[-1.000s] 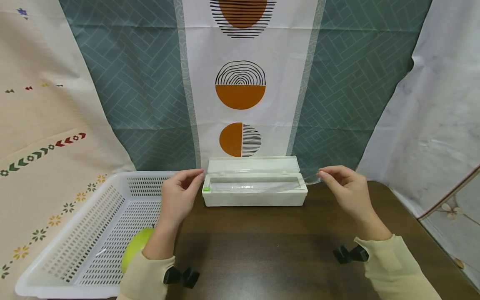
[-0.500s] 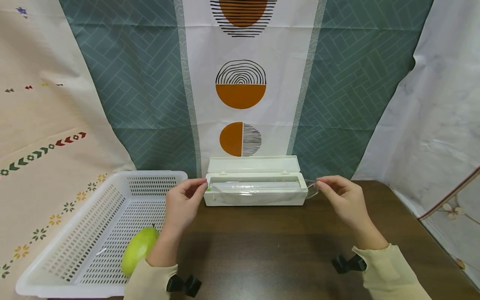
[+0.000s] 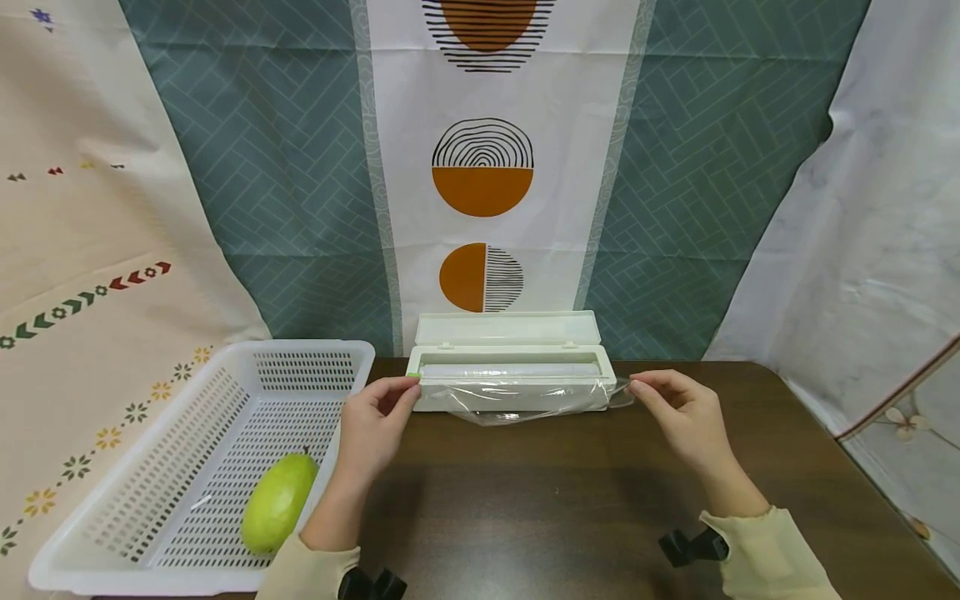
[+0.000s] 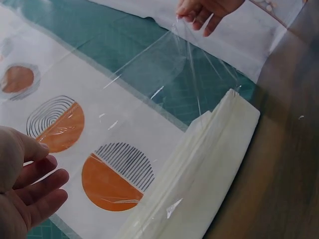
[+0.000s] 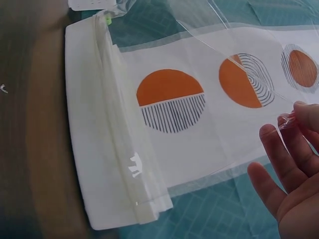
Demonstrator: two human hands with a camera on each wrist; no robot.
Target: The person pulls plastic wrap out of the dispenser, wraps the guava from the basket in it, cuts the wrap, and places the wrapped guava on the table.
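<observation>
A white plastic wrap dispenser (image 3: 517, 353) stands on the table with its lid (image 3: 510, 329) raised at the back. Inside lies a pale roll (image 3: 510, 370). Clear plastic wrap (image 3: 517, 404) spans between both hands and sags over the dispenser's front. My left hand (image 3: 375, 425) pinches the wrap's left corner between thumb and index finger, close to the green tab (image 3: 413, 377). At the other corner, my right hand (image 3: 686, 421) holds a bunched bit of wrap by the fingertips. The wrist views show the wrap (image 4: 159, 64) stretched above the dispenser (image 5: 84, 129).
A white perforated basket (image 3: 187, 579) stands at the left, with a green pear-like fruit (image 3: 279, 502) in it. The dark wooden table (image 3: 540, 508) extends in front of the dispenser. Patterned cloths (image 3: 487, 233) hang close behind it.
Both hands have come down and toward me, the left slightly rightward and the right slightly leftward. The wrap now hangs over the dispenser's front instead of above it.
</observation>
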